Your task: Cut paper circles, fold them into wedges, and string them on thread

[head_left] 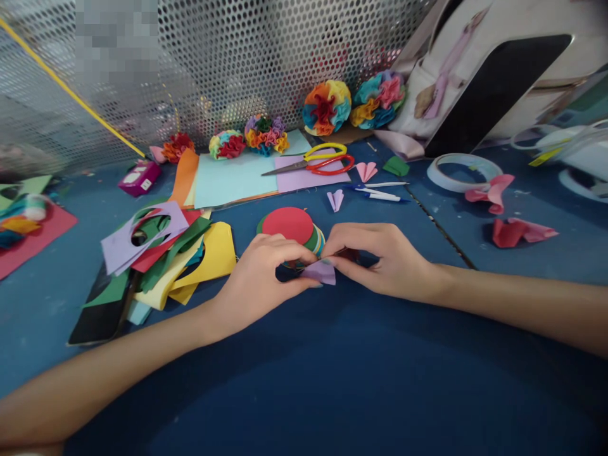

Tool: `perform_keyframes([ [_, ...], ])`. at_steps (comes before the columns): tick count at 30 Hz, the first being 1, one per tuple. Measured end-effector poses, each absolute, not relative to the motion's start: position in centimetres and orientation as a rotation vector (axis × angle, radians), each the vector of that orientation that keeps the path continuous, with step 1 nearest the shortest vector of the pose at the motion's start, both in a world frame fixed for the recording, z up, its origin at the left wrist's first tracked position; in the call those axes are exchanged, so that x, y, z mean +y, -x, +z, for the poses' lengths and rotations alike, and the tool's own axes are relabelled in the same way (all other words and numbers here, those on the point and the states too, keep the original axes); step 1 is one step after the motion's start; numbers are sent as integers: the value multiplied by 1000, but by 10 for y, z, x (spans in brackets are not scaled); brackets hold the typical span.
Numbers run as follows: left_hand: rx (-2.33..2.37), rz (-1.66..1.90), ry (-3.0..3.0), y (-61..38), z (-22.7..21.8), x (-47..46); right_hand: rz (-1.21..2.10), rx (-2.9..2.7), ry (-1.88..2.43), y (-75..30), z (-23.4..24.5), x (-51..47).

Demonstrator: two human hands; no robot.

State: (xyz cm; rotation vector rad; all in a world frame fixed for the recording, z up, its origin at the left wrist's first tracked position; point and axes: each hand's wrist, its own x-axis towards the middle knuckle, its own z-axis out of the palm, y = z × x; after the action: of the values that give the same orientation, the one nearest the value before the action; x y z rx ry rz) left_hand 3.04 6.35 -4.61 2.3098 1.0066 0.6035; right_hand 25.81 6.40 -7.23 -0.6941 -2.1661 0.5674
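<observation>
Multicoloured paper rosettes (327,107) stood before perforated metal mesh (228,57). Scissors (289,167) lay on stacked coloured paper (232,180); cut paper scraps (166,253), pens (380,193), a tape roll (463,172) and a phone (97,313) lay nearby.

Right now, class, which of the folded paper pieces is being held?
The lilac one pinched between the left hand and right hand. The other lilac fold and the pink fold lie untouched on the blue table.

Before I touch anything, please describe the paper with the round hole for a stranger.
Left of the person's left hand, a pile of coloured paper scraps lies on the blue table. On top sits a lilac sheet, the only lilac piece there, with a round hole.
</observation>
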Motion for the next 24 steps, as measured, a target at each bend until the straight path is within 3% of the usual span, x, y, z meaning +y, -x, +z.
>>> perform_keyframes([
  [8, 992, 685, -1939, -32, -47, 69, 590, -2151, 714, -258, -75, 64],
  [24, 1012, 785, -2203, -33, -48, 64, 566, -2263, 699, -258, -75, 63],
])
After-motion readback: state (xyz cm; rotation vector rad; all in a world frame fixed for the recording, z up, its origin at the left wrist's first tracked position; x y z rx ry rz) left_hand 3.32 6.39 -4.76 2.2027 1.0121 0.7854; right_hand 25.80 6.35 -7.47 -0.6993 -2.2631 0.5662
